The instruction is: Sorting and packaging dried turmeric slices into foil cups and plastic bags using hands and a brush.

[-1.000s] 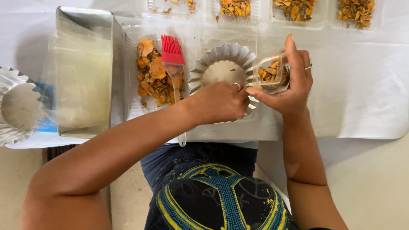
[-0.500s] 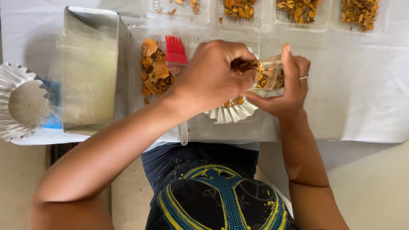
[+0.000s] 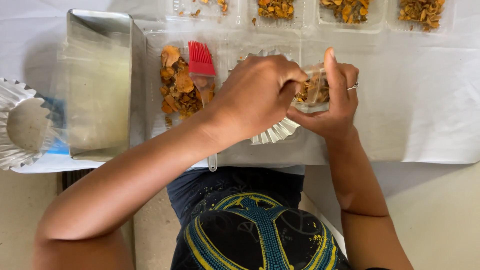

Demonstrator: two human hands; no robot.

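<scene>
Reaching into the small clear cup, the left hand now sits curled over its mouth, where a second ago it rested lower down on the fluted foil cup with the empty middle of that cup in plain sight. The hand has lifted and moved to the right, so it covers most of the foil cup and only a pleated edge shows below the wrist. Its grip is bunched together, fingertips dipping among the orange-brown dried pieces in the clear cup; whether they have pinched any piece I cannot tell, since the knuckles hide the tips. The right hand holds its place from before, clamped around the clear cup with the thumb upright along the far side and a ring on one finger, the cup tilted a little toward the left hand and raised just above the bench. This reads as the step having gone from steadying the foil cup to picking dried pieces out of the clear one, with the foil cup directly underneath. To the left, a red brush lies on a clear tray beside a heap of the same dried pieces, just as it did. Farther left stand a tall metal tin and another foil cup, both unmoved
</scene>
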